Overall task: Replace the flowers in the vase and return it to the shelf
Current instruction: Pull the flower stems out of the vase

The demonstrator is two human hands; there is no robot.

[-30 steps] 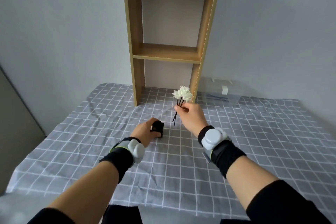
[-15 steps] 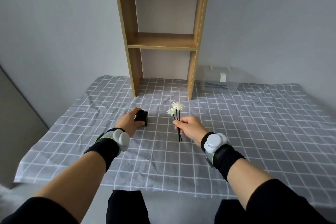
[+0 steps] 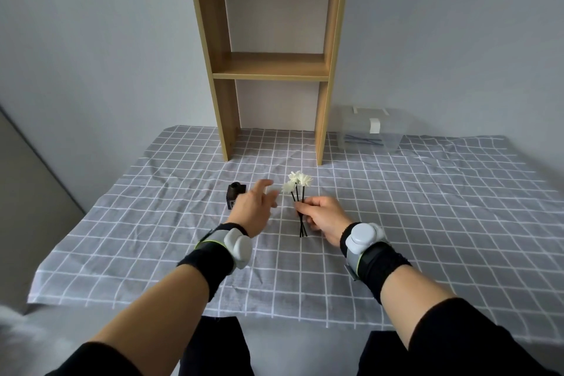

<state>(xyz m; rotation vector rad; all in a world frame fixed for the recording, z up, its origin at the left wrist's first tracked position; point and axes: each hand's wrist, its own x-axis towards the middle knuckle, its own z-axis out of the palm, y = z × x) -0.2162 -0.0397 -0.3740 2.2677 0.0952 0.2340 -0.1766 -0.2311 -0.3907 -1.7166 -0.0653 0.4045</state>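
Table [image 3: 427, 223], draped in grey checked cloth [image 3: 152, 238], filling the lower half of the view. Wooden shelf [image 3: 271, 70] upright at 12 o'clock against the wall, middle board bare. Clear plastic box [image 3: 370, 131] at 1 o'clock, just right of the shelf's right post, dark stems lying inside. Left hand [image 3: 254, 207] near centre, raised above the cloth, fingers spread and empty, blurred at the tips. Right hand [image 3: 323, 217] just right of it, fingers pinched closed around the dark stems of the white flowers [image 3: 299, 181], blooms upward toward 12 o'clock, stem ends at or near the cloth. Small black vase [image 3: 235, 196] standing on the cloth at 10 o'clock from the left hand, just beside it, apparently not touched, mouth empty.
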